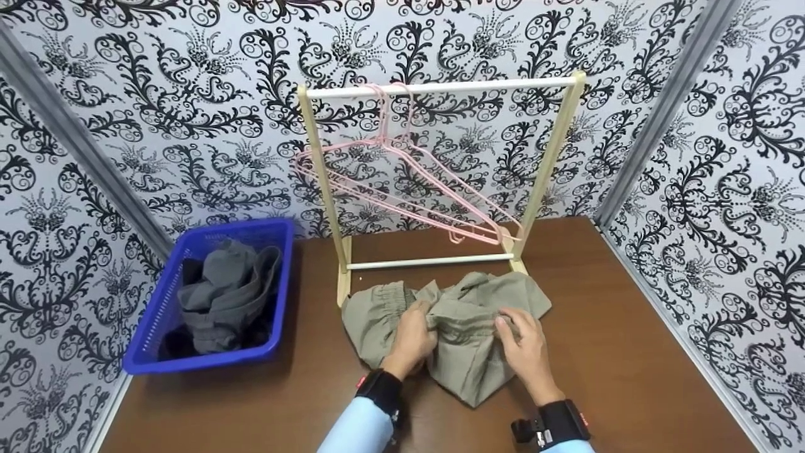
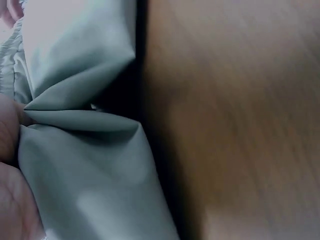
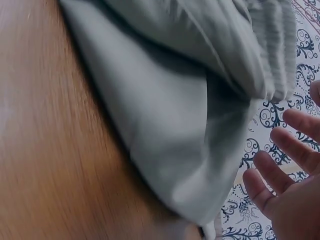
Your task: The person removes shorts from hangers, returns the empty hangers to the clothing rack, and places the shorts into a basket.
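A pair of khaki pants (image 1: 465,365) lies bunched on the table in front of the rack, its gathered elastic waistband (image 1: 468,328) facing up. My left hand (image 1: 414,336) grips the cloth at the left end of that band. In the left wrist view, fingers (image 2: 15,205) show at the edge, with folded cloth (image 2: 95,170) pinched beside them. At the band's other end is my right hand (image 1: 527,346), close to the fabric. The right wrist view shows its fingers (image 3: 292,150) spread and apart from the pants (image 3: 170,115), holding nothing.
Behind the pants stands a wooden rack (image 1: 544,167) with a white top rail (image 1: 478,86). Pink hangers (image 1: 434,179) hang from the rail's left half. A blue basket (image 1: 286,296) with dark grey clothes (image 1: 229,296) sits at left on the brown table (image 1: 635,358). Patterned walls enclose the table.
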{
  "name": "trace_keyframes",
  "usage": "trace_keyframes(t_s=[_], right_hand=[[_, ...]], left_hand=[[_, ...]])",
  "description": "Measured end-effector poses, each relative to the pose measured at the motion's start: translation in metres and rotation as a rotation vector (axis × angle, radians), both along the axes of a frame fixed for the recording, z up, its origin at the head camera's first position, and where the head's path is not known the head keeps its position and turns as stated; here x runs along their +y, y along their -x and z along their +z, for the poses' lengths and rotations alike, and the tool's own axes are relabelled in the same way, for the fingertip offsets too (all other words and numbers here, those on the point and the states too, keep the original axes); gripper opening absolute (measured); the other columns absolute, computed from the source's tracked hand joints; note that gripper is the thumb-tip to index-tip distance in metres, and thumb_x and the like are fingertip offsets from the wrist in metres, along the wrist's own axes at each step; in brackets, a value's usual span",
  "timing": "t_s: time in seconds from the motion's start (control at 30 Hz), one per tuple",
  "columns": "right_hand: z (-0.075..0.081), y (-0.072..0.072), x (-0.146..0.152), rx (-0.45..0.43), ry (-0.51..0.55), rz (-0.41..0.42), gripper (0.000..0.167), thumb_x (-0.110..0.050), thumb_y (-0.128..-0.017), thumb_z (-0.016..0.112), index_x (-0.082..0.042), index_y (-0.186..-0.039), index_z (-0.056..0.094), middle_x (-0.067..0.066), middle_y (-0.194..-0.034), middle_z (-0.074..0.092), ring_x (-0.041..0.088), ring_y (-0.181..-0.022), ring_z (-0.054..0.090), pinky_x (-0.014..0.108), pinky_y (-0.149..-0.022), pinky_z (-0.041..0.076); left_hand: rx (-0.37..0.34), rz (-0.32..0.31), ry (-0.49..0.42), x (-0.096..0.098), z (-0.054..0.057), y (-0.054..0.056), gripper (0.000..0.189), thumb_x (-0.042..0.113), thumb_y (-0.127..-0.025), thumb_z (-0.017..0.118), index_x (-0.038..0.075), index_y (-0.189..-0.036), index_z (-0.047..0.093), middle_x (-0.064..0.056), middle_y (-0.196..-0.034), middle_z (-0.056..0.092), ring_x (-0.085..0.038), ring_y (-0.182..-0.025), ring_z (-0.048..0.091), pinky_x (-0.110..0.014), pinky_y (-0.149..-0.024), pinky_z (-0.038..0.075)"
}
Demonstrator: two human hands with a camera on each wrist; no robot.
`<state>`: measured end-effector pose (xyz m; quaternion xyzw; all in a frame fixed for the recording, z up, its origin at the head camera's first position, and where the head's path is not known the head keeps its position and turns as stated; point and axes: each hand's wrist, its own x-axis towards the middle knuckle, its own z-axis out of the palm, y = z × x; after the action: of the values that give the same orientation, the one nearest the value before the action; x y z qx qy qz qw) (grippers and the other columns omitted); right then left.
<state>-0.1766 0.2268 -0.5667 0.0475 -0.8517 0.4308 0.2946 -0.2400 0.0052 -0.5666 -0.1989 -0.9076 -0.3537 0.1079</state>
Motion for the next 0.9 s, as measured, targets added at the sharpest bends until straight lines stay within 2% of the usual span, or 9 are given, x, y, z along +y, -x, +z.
trace_keyframes(t_s=[0.13,0.3,0.43,0.57,0.7,0.8,0.9], right_hand=[[-0.001,0.001,-0.002,0.019,-0.019,-0.011,0.020,-0.003,-0.098,0.065,0.001,-0.116,0.073,0.017,-0.118,0.068,0.038,-0.107,0.061,0.053,-0.089,0.049],[-0.003,0.002,-0.006,0.037,-0.036,-0.017,0.020,-0.001,-0.096,0.066,0.002,-0.115,0.072,0.017,-0.116,0.069,0.034,-0.104,0.063,0.039,-0.083,0.053],[-0.005,0.003,-0.009,0.045,-0.040,-0.002,0.020,0.001,-0.097,0.064,0.003,-0.115,0.072,0.017,-0.117,0.069,0.036,-0.108,0.064,0.035,-0.091,0.049],[-0.007,0.002,-0.012,0.046,-0.044,0.007,0.019,0.001,-0.097,0.064,0.004,-0.114,0.072,0.019,-0.117,0.069,0.038,-0.112,0.063,0.035,-0.098,0.045],[-0.008,0.002,-0.015,0.058,-0.042,0.009,0.019,0.003,-0.095,0.065,0.005,-0.114,0.071,0.021,-0.117,0.068,0.040,-0.111,0.063,0.032,-0.098,0.045],[-0.009,0.002,-0.016,0.064,-0.039,0.019,0.020,0.003,-0.095,0.065,0.007,-0.114,0.071,0.020,-0.117,0.068,0.039,-0.110,0.063,0.030,-0.097,0.045],[-0.009,0.002,-0.017,0.058,-0.037,0.037,0.021,0.002,-0.096,0.065,0.006,-0.115,0.071,0.020,-0.119,0.068,0.039,-0.111,0.064,0.034,-0.097,0.047]], left_hand=[[0.026,0.011,-0.111,-0.008,0.008,0.001,0.050,-0.012,-0.073,0.064,-0.009,-0.123,0.066,-0.024,-0.121,0.068,-0.043,-0.114,0.067,-0.053,-0.098,0.054],[0.117,0.018,-0.196,-0.017,0.019,0.002,0.047,-0.015,-0.068,0.063,-0.002,-0.112,0.070,-0.018,-0.109,0.072,-0.038,-0.105,0.070,-0.051,-0.092,0.056],[0.177,0.010,-0.236,-0.026,0.029,0.002,0.041,-0.013,-0.071,0.065,0.001,-0.109,0.071,-0.014,-0.105,0.073,-0.033,-0.101,0.071,-0.049,-0.090,0.056],[0.190,0.007,-0.270,-0.036,0.040,0.001,0.039,-0.012,-0.075,0.065,0.002,-0.111,0.071,-0.012,-0.106,0.074,-0.031,-0.102,0.071,-0.048,-0.091,0.056],[0.193,0.014,-0.308,-0.048,0.053,0.000,0.042,-0.011,-0.077,0.065,0.001,-0.117,0.072,-0.012,-0.112,0.074,-0.032,-0.106,0.071,-0.047,-0.095,0.055],[0.213,0.026,-0.324,-0.057,0.062,0.000,0.039,-0.010,-0.077,0.065,0.002,-0.114,0.072,-0.012,-0.111,0.074,-0.031,-0.106,0.071,-0.046,-0.095,0.055],[0.227,0.029,-0.350,-0.067,0.070,-0.001,0.040,-0.011,-0.076,0.064,0.003,-0.112,0.072,-0.011,-0.109,0.074,-0.030,-0.105,0.071,-0.045,-0.096,0.054]])
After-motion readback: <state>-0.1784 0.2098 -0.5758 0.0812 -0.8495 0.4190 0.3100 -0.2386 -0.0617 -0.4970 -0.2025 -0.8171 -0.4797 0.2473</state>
